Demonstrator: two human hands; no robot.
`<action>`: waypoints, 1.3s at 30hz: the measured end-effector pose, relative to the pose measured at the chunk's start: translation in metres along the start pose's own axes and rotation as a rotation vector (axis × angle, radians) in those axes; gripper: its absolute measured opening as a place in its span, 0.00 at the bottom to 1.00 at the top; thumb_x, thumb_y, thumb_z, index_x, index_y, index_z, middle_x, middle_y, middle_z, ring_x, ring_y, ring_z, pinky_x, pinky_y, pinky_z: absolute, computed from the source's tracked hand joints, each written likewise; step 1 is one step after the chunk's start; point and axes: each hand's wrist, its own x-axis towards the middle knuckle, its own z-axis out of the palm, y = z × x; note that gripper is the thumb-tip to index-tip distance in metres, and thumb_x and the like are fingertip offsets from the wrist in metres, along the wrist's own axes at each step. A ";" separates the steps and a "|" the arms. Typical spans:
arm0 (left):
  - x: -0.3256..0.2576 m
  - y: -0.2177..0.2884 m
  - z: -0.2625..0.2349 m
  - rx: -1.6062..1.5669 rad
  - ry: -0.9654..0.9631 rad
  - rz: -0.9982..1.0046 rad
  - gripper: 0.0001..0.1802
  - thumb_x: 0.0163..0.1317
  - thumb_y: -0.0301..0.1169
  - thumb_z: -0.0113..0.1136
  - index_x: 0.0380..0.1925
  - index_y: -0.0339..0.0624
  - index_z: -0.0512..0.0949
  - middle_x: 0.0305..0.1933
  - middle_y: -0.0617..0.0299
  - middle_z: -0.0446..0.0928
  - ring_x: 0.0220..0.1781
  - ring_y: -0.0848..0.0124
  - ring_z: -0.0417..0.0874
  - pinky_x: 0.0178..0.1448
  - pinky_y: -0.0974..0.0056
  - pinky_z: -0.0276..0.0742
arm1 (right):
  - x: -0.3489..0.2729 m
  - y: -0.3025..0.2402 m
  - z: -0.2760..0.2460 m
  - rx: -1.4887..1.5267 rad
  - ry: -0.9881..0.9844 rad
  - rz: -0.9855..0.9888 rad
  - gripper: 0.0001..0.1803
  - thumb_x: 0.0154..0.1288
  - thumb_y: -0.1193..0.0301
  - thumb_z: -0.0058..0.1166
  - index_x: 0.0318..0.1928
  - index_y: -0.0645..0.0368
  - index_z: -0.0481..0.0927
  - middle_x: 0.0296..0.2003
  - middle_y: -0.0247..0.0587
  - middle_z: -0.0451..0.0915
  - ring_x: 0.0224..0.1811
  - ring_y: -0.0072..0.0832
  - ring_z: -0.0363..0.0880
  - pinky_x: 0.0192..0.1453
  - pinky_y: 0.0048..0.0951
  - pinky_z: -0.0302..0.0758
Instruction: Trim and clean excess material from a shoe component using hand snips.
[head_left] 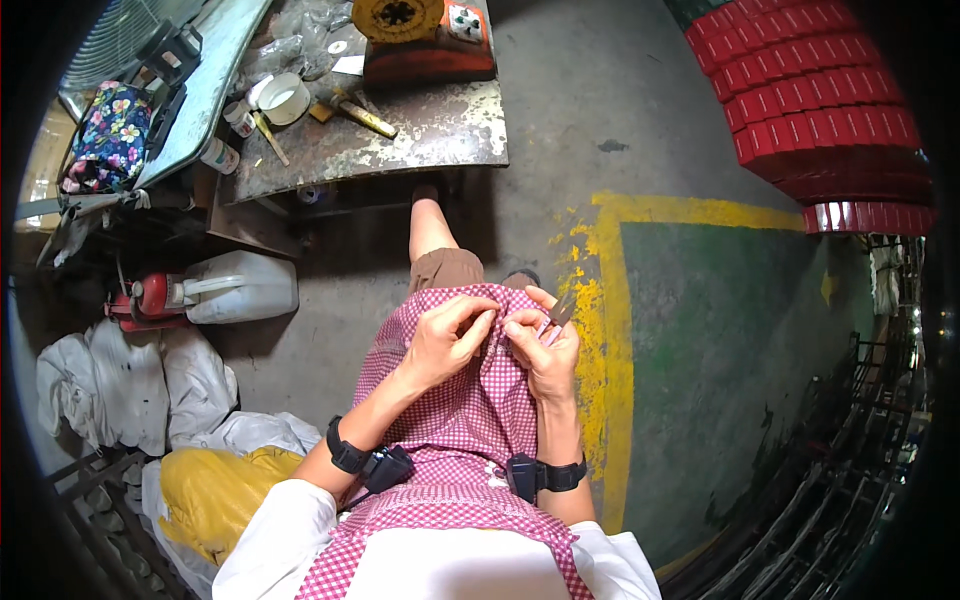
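One white jug stands at nine o'clock; a cluttered bench blocks eleven; the left hand pinches, fingertips together, over a checked apron; the right hand clamps fingers around a small dark object; red stacks stand at two.

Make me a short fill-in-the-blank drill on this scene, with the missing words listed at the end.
1. The left hand and right hand are raised over a pink-and-white checked ____ that the person wears.
2. A small dark item is held in the ____ one of these hands.
3. The large plastic jug at the person's left is ____ in colour.
4. The painted line bordering the green floor area is ____.

Missing words: apron; right; white; yellow.
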 end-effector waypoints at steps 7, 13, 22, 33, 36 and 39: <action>0.004 -0.002 -0.003 0.052 -0.056 0.091 0.08 0.56 0.23 0.57 0.36 0.35 0.78 0.28 0.59 0.78 0.21 0.77 0.75 0.25 0.74 0.69 | 0.002 0.004 -0.004 -0.017 0.018 -0.013 0.26 0.55 0.85 0.55 0.55 0.69 0.64 0.30 0.41 0.80 0.28 0.17 0.76 0.30 0.13 0.72; 0.005 -0.002 -0.005 0.037 -0.106 0.093 0.07 0.56 0.24 0.58 0.35 0.35 0.78 0.27 0.58 0.78 0.22 0.75 0.76 0.26 0.72 0.70 | 0.003 0.006 -0.004 -0.031 0.020 -0.034 0.27 0.55 0.85 0.55 0.56 0.70 0.63 0.30 0.42 0.80 0.30 0.20 0.78 0.35 0.16 0.75; 0.005 -0.004 -0.005 0.122 -0.097 0.178 0.07 0.54 0.24 0.59 0.34 0.34 0.78 0.29 0.53 0.78 0.28 0.64 0.80 0.32 0.67 0.75 | 0.004 0.009 0.001 -0.171 0.068 -0.087 0.28 0.54 0.85 0.55 0.56 0.72 0.62 0.27 0.37 0.80 0.19 0.10 0.68 0.19 0.10 0.61; 0.012 0.012 -0.011 0.555 -0.222 0.274 0.08 0.51 0.26 0.60 0.33 0.39 0.76 0.27 0.57 0.74 0.29 0.62 0.79 0.29 0.64 0.75 | 0.004 0.015 -0.001 -0.250 0.035 -0.128 0.25 0.56 0.86 0.53 0.55 0.70 0.65 0.30 0.36 0.78 0.29 0.13 0.74 0.34 0.13 0.71; 0.012 0.008 -0.011 0.564 -0.245 0.255 0.08 0.51 0.26 0.59 0.33 0.39 0.76 0.28 0.57 0.74 0.29 0.62 0.79 0.29 0.64 0.74 | 0.003 0.017 0.000 -0.302 0.028 -0.170 0.24 0.56 0.86 0.52 0.55 0.69 0.66 0.30 0.35 0.78 0.29 0.13 0.74 0.34 0.13 0.71; 0.014 0.009 -0.011 0.547 -0.275 0.269 0.07 0.51 0.26 0.58 0.31 0.39 0.74 0.27 0.57 0.72 0.28 0.62 0.78 0.28 0.63 0.74 | 0.001 0.020 -0.004 -0.373 0.032 -0.203 0.22 0.57 0.86 0.52 0.54 0.69 0.68 0.30 0.35 0.78 0.30 0.13 0.74 0.35 0.14 0.71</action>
